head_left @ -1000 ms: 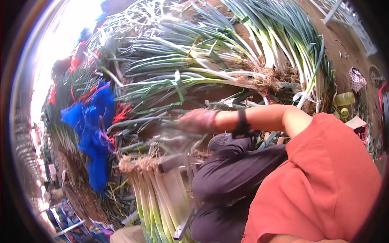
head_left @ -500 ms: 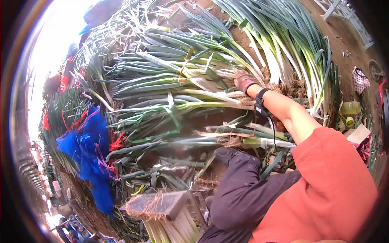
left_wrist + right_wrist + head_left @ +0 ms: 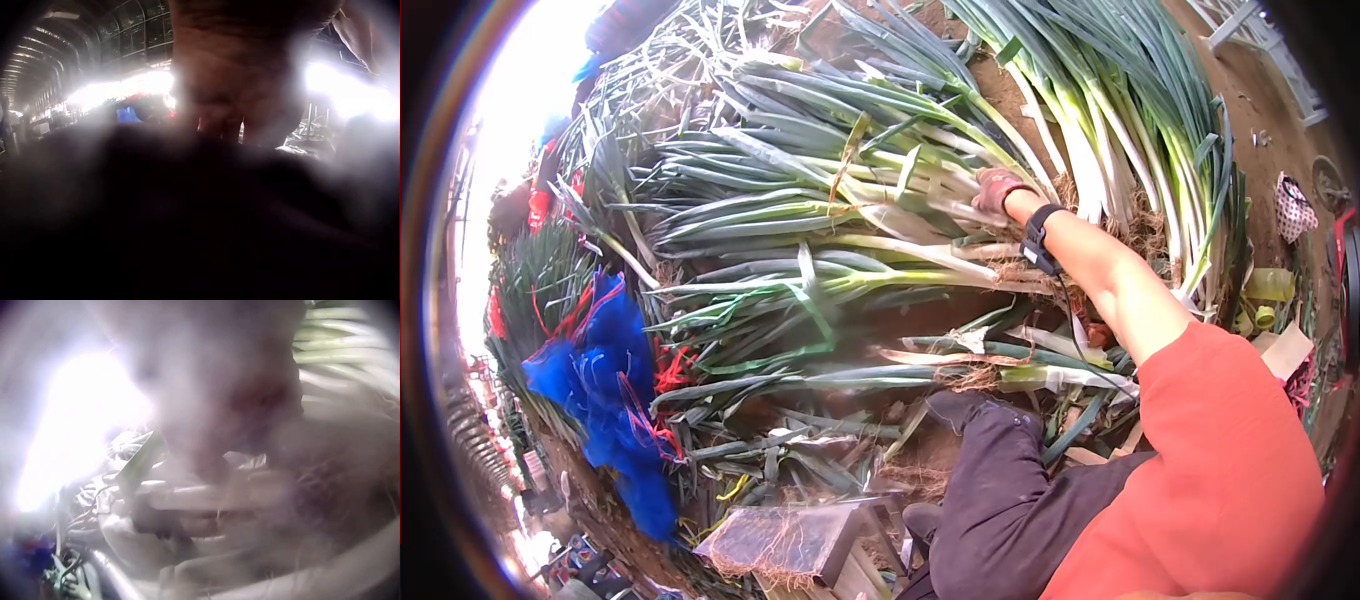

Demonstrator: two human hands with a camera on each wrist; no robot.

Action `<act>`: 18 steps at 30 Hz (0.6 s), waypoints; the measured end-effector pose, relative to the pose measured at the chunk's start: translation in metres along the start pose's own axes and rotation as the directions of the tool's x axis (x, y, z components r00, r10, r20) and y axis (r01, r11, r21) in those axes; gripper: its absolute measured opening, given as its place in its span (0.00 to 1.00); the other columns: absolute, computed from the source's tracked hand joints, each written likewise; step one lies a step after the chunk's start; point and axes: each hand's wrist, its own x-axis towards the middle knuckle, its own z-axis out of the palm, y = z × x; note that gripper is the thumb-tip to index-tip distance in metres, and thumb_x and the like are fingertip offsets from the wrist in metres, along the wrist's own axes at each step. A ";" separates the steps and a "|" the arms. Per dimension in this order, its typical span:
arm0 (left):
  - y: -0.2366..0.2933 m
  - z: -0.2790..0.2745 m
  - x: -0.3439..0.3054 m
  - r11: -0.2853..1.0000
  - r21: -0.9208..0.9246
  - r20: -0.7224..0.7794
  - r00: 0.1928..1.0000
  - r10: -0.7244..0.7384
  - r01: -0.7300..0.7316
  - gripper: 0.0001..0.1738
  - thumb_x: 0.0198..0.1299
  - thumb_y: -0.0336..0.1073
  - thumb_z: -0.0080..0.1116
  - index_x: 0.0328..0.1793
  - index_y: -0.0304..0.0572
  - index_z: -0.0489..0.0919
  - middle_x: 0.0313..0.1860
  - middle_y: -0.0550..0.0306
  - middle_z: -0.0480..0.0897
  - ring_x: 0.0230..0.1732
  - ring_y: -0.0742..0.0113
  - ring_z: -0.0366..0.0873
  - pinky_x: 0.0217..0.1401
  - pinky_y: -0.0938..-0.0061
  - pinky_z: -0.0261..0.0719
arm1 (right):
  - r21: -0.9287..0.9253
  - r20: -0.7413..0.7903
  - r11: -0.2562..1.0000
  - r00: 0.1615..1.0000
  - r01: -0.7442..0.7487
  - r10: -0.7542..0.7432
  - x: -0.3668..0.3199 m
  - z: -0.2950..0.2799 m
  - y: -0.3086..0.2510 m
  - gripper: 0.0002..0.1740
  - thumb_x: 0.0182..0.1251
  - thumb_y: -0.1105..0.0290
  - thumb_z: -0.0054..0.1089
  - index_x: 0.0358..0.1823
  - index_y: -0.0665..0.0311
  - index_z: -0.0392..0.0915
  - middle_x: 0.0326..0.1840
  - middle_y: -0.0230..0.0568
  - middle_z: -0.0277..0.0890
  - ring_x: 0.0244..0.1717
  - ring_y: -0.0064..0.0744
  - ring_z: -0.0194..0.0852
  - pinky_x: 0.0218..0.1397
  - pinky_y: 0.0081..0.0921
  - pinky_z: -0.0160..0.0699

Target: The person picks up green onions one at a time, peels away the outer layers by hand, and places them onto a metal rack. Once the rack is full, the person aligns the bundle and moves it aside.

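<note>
White stalks (image 3: 945, 188) lie beneath the fingers (image 3: 982, 177) of the right hand (image 3: 1000, 190).

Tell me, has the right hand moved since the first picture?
Yes. The right hand is now farther from the blue netting, toward the upper right of the head view, at the white stalks.
</note>
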 end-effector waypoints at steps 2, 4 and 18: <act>0.010 -0.005 0.009 1.000 0.007 0.072 0.997 0.010 -0.010 0.19 0.59 0.30 0.53 0.56 0.32 0.76 0.52 0.41 0.79 0.55 0.46 0.75 0.59 0.62 0.70 | 0.030 -0.098 0.997 0.993 0.072 -0.069 -0.008 0.006 -0.005 0.22 0.50 0.62 0.59 0.46 0.68 0.79 0.44 0.57 0.79 0.48 0.48 0.79 0.52 0.35 0.77; 0.016 -0.015 0.012 1.000 0.020 0.142 0.990 0.004 -0.007 0.18 0.60 0.30 0.52 0.56 0.33 0.76 0.52 0.41 0.79 0.54 0.46 0.76 0.58 0.62 0.71 | 0.099 -0.167 0.987 0.980 0.128 -0.110 -0.029 0.013 -0.011 0.23 0.46 0.59 0.61 0.42 0.67 0.78 0.40 0.55 0.80 0.42 0.50 0.80 0.45 0.37 0.79; 0.035 -0.043 0.012 0.957 -0.105 0.109 0.953 0.283 -0.272 0.19 0.63 0.30 0.50 0.60 0.34 0.72 0.53 0.41 0.78 0.54 0.48 0.76 0.56 0.65 0.74 | 0.653 -0.213 0.552 0.825 0.518 -0.523 -0.281 -0.029 -0.032 0.20 0.52 0.68 0.55 0.46 0.72 0.71 0.33 0.52 0.77 0.34 0.38 0.75 0.40 0.31 0.74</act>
